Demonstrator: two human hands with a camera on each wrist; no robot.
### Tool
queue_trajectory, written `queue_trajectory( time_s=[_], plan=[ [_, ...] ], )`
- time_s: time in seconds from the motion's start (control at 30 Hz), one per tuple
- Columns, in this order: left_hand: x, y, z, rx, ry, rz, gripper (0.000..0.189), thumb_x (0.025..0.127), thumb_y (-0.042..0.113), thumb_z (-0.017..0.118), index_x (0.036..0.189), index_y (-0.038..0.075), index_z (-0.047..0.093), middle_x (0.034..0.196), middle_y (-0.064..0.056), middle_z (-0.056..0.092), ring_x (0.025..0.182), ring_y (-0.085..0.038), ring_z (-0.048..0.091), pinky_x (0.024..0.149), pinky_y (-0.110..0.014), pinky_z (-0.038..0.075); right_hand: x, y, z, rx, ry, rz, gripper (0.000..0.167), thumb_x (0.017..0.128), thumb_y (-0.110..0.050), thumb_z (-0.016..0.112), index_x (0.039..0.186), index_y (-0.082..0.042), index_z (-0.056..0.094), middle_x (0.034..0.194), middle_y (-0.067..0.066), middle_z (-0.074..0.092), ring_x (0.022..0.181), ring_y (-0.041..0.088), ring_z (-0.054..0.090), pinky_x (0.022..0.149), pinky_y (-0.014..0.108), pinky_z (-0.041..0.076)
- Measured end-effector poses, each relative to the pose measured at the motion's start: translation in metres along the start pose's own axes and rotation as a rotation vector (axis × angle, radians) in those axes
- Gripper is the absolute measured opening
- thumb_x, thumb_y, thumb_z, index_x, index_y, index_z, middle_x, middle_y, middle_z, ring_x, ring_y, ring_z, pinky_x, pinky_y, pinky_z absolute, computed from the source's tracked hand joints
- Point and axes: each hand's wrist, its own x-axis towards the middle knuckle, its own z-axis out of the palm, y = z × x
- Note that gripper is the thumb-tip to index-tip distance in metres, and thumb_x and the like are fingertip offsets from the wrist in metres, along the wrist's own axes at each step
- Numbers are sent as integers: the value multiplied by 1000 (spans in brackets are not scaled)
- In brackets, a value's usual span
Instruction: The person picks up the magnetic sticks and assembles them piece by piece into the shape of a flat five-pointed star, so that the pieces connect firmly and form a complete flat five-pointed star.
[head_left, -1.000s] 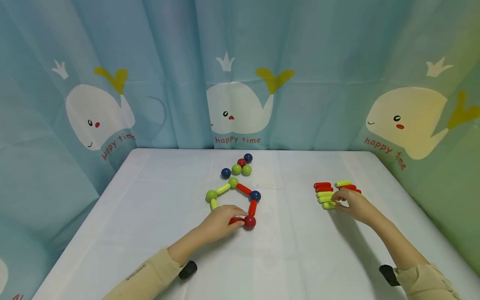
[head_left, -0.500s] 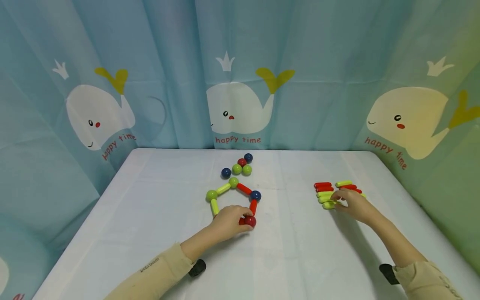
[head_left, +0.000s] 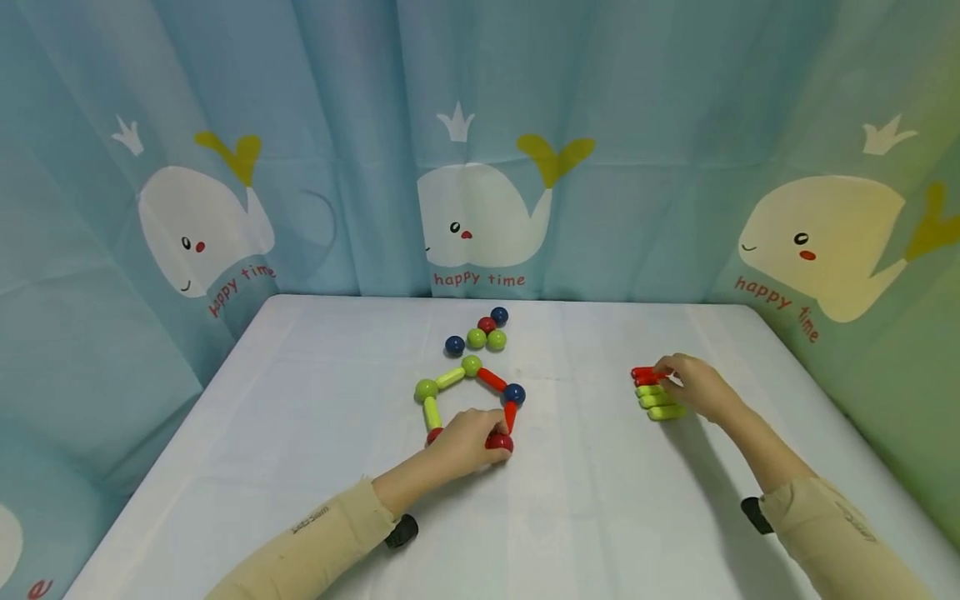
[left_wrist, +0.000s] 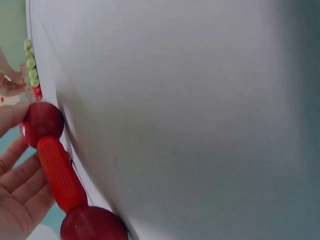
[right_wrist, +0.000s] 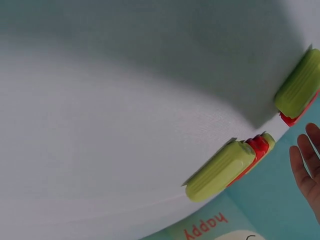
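In the head view, my left hand (head_left: pixel 465 442) pinches a red ball (head_left: pixel 501 443) at the near right corner of a five-sided ring of balls and rods. The left wrist view shows a red rod (left_wrist: pixel 61 174) joining that ball to another red ball (left_wrist: pixel 94 225). My right hand (head_left: pixel 697 385) is at the red rods (head_left: pixel 643 375), behind several light green rods (head_left: pixel 660 402). In the right wrist view, its fingers (right_wrist: pixel 305 155) look fairly straight and apart from the rods; the thumb is out of that view.
Loose balls lie beyond the ring: a blue ball (head_left: pixel 454 345), a green ball (head_left: pixel 476 337) and others. A second rod group, with a green rod (right_wrist: pixel 220 170), shows in the right wrist view; my right hand hides it in the head view. A curtain (head_left: pixel 337 167) hangs behind the table (head_left: pixel 315 417).
My left hand has shifted right along the near side, from the red rod onto the red ball. My right hand has moved back, from the green rods to the red ones.
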Motion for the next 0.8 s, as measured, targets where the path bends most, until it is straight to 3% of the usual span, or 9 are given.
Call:
queue_trajectory(
  time_s=[0.27, 0.57, 0.7, 0.8],
  plan=[
    [-11, -9, -9, -20, -101, 59, 19, 80, 22, 75, 93, 16, 62, 90, 5, 66, 78, -7, 52, 71, -17, 44, 12, 0, 3, -51, -31, 13, 17, 84, 7, 61, 101, 9, 61, 96, 24, 63, 90, 41, 59, 80, 52, 48],
    [-27, -31, -33, -18, -291, 178, 16, 81, 17, 75, 92, 18, 63, 90, 10, 63, 80, -4, 52, 73, -17, 45, 19, 5, 5, -87, -69, -14, 16, 84, 1, 64, 99, 8, 61, 91, 22, 63, 85, 39, 61, 78, 51, 49],
    [-33, -40, -45, 12, -313, 206, 16, 80, 8, 74, 90, 16, 64, 90, 9, 65, 83, -4, 55, 78, -18, 47, 24, 4, 7, -100, -77, -42, 14, 84, 2, 64, 96, 8, 62, 86, 19, 63, 79, 33, 61, 75, 48, 50],
    [-36, -47, -54, 77, -272, 213, 19, 79, -1, 71, 87, 15, 65, 90, 8, 65, 85, -6, 55, 81, -22, 48, 30, 4, 10, -116, -88, -52, 12, 84, 1, 64, 94, 7, 62, 82, 16, 62, 74, 29, 59, 72, 45, 50]
  ],
)
